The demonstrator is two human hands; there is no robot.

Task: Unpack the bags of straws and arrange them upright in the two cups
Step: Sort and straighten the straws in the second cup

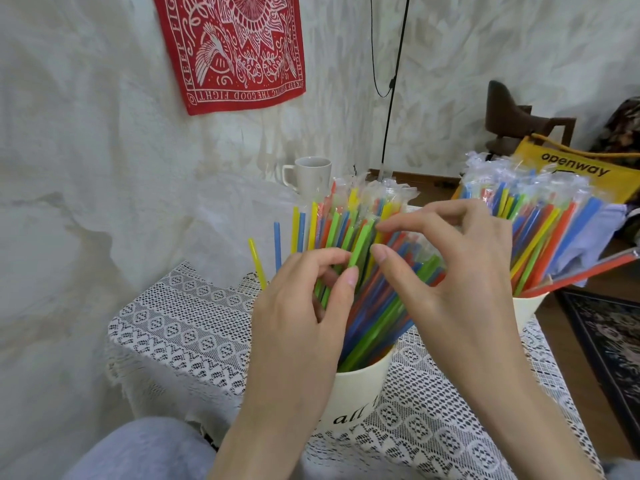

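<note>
A cream cup (360, 382) with black lettering stands on the lace-covered table, packed with wrapped straws (377, 306) in green, blue, orange and yellow that fan upward. My left hand (298, 306) grips some of these straws on the left side of the bunch, fingers curled round them. My right hand (446, 258) reaches in from the right, thumb and fingertips curled among the upper straws around a green one. A second cream cup (528, 306) at the right, partly hidden behind my right hand, holds another upright bunch of wrapped straws (540, 223).
A white mug (311, 176) stands at the back of the table (180, 327). One wrapped red straw (585, 271) leans out of the right cup. A yellow bag (585, 164) and a dark chair (512, 116) are behind the right cup. A black cable (391, 98) hangs behind.
</note>
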